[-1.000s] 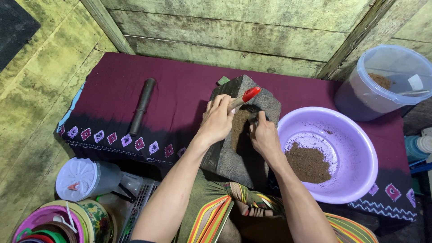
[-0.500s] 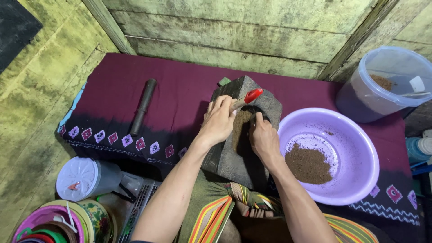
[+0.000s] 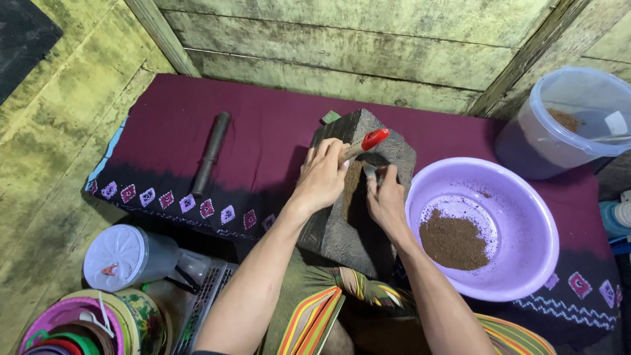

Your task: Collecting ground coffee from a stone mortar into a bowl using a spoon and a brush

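Left hand (image 3: 323, 176) grips a red-handled brush (image 3: 367, 143) over the grinding stone (image 3: 351, 223); right hand (image 3: 386, 200) pinches a spoon (image 3: 370, 172); maroon cloth (image 3: 263, 125), plank walls

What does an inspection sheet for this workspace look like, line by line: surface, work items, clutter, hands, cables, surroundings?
Surface: maroon cloth with a patterned border, spread on the floor.
Work items: dark stone slab tilted up, brown powder on its face; red-handled tool; purple basin holding a heap of brown powder.
Clutter: dark cylindrical roller lying on the cloth, apart from the slab; lidded cup; stacked coloured rings; clear bucket with some brown powder.
Hands: left hand grips the red-handled tool; right hand rests on the slab, whether it holds anything cannot be told.
Cables: nothing seen.
Surroundings: weathered wooden plank walls.
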